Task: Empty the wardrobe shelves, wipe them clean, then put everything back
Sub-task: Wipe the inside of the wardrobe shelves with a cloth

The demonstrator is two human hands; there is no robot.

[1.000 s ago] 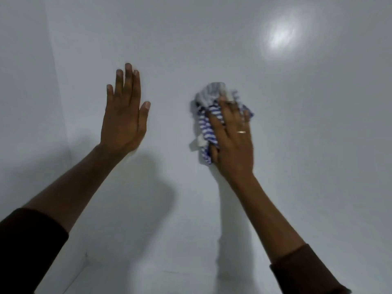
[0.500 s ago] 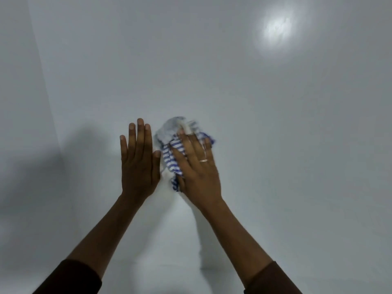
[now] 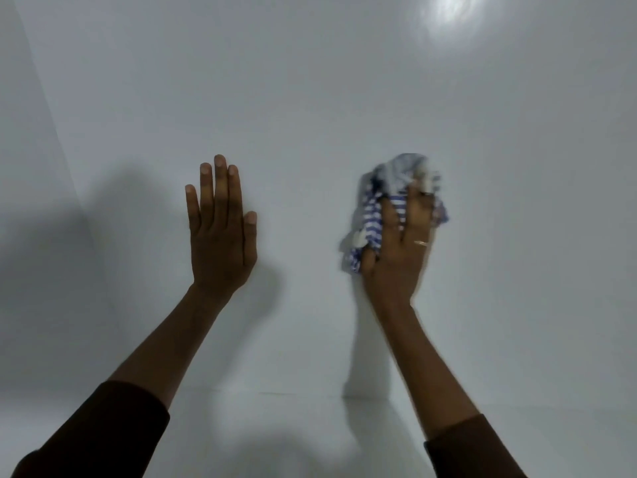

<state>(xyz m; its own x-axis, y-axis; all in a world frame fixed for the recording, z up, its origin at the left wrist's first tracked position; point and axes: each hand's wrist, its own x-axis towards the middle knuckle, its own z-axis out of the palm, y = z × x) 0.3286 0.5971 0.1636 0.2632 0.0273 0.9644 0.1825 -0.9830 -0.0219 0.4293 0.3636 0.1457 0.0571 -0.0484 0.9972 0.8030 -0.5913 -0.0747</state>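
Wardrobe panel (image 3: pixel 344 108) lies flat under both palms. Right hand (image 3: pixel 400 250) presses a bunched striped cloth (image 3: pixel 370 229) against it, fingers curled over the wad; unwiped surface spreads beyond its fingertips. Left hand (image 3: pixel 220 232) rests flat, fingers straight, well apart to its left.

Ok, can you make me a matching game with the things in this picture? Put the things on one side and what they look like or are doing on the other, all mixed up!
Things:
1. left hand
2. right hand
3. cloth
4. sleeve

What fits:
A. blue and white stripes, bunched up
B. dark, at the bottom of the picture
C. flat, fingers straight, holding nothing
D. wears a ring and presses the cloth on the white wall

Right pairs: 1-C, 2-D, 3-A, 4-B
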